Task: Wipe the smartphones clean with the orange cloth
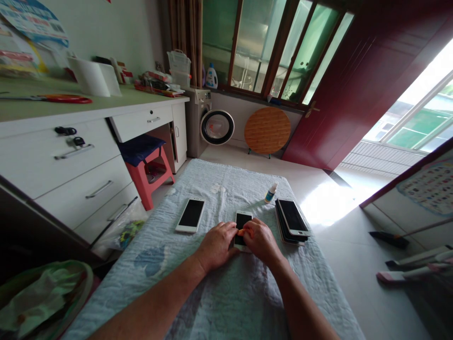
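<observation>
A white smartphone (pixel 243 218) with a dark screen lies in front of me on the quilted cover. My left hand (pixel 218 242) grips its left side, fingertips on the upper edge and thumb near the bottom. In the curled fingers of my right hand (pixel 261 239) is a small orange cloth (pixel 242 232), pressed against the screen. Another white smartphone (pixel 191 215) lies face up to the left. On the right sits a stack of phones (pixel 293 217), a white-framed one on top. Behind them stands a small spray bottle (pixel 271 192) with a white cap.
The pale blue quilted cover (pixel 212 189) spreads under everything. Left of it are a white desk (pixel 148 118) with drawers and a red stool (pixel 145 174). A washing machine (pixel 196 123) with its door open and a round wooden tabletop (pixel 268 131) stand at the back.
</observation>
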Available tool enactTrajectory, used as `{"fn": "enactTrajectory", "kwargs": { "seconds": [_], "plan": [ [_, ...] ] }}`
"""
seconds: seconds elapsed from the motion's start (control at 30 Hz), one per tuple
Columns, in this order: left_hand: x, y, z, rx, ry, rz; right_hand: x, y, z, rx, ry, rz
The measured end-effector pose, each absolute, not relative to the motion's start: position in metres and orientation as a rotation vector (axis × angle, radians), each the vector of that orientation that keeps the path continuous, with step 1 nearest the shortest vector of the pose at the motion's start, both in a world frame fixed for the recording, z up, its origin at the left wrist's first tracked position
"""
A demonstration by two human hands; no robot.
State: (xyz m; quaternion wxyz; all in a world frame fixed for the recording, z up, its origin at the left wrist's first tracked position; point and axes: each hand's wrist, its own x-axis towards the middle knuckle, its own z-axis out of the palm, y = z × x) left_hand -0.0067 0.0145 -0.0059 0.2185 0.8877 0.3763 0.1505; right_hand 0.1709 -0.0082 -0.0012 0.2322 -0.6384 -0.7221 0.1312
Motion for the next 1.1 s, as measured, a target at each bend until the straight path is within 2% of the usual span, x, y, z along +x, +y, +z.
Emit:
{"fn": "enactTrajectory", "kwargs": {
  "seconds": [0.3,0.57,0.8,1.1],
  "plan": [
    [-0.007,0.015,-0.007,2.485,1.017,0.412,0.175,-0.005,0.001,-1.944,-2.017,0.253],
    [-0.007,0.016,-0.008,2.509,1.020,0.426,0.188,-0.012,0.021,-1.867,-2.122,0.352],
    [-0.007,0.015,-0.008,2.530,1.061,0.361,0.230,-0.024,0.043,-1.880,-1.956,0.305],
    [-0.006,0.015,-0.004,2.535,1.060,0.352,0.232,-0.032,0.040,-1.891,-1.899,0.329]
  ]
}}
